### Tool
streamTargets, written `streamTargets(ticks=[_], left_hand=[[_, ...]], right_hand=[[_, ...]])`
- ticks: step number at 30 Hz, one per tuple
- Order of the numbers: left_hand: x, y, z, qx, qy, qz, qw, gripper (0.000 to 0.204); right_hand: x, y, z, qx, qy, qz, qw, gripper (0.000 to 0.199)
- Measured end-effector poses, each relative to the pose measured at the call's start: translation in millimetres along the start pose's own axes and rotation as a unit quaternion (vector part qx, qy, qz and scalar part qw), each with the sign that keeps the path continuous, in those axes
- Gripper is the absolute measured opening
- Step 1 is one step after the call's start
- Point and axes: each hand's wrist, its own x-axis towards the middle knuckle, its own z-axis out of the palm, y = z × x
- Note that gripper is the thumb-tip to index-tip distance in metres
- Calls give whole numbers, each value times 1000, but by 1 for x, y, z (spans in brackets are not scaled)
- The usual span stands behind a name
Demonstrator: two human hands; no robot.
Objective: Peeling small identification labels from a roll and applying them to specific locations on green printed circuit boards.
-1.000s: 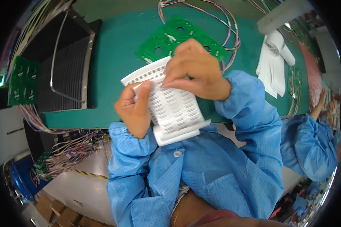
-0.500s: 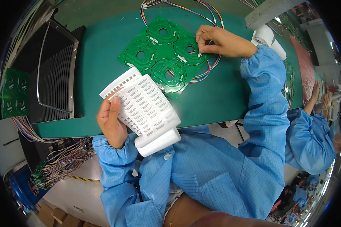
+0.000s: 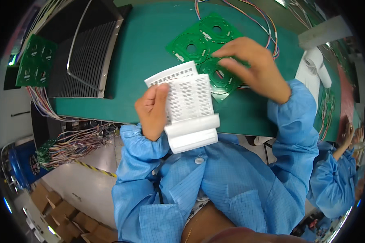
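Note:
A folded strip of white printed labels [image 3: 190,97] is gripped in my left hand [image 3: 152,109], the thumb pressed on its upper left edge. The strip's lower end curls over into a loose white roll above the table's front edge. Just beyond it lies a green circuit board panel [image 3: 209,40] with several round boards, each with a centre hole and a small white label or part. My right hand [image 3: 257,67] hovers over the panel's right side, thumb and fingers apart and slightly blurred, hiding the right-hand round board. Nothing shows between those fingers.
A black ribbed rack [image 3: 93,56] stands on the left, with green boards [image 3: 36,60] beside it. Coloured wires [image 3: 267,20] run behind the panel. A white label roll [image 3: 314,60] lies at right. Bundled wires [image 3: 81,146] sit lower left. Another person's blue sleeve [image 3: 334,174] appears at right.
My right hand has come off the right-hand round board, its pinched fingers now spread and nearer to me. The view has shifted, and the label strip is turned more upright.

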Motion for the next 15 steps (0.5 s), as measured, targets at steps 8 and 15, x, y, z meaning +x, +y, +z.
streamTargets(ticks=[8, 15], left_hand=[[-5, 1, -3, 37, -16, 60, 997, 20], [-4, 0, -5, 17, -19, 66, 998, 17]], right_hand=[[24, -37, 58, 75, 6, -54, 996, 22], [19, -40, 70, 62, 83, -65, 992, 18]])
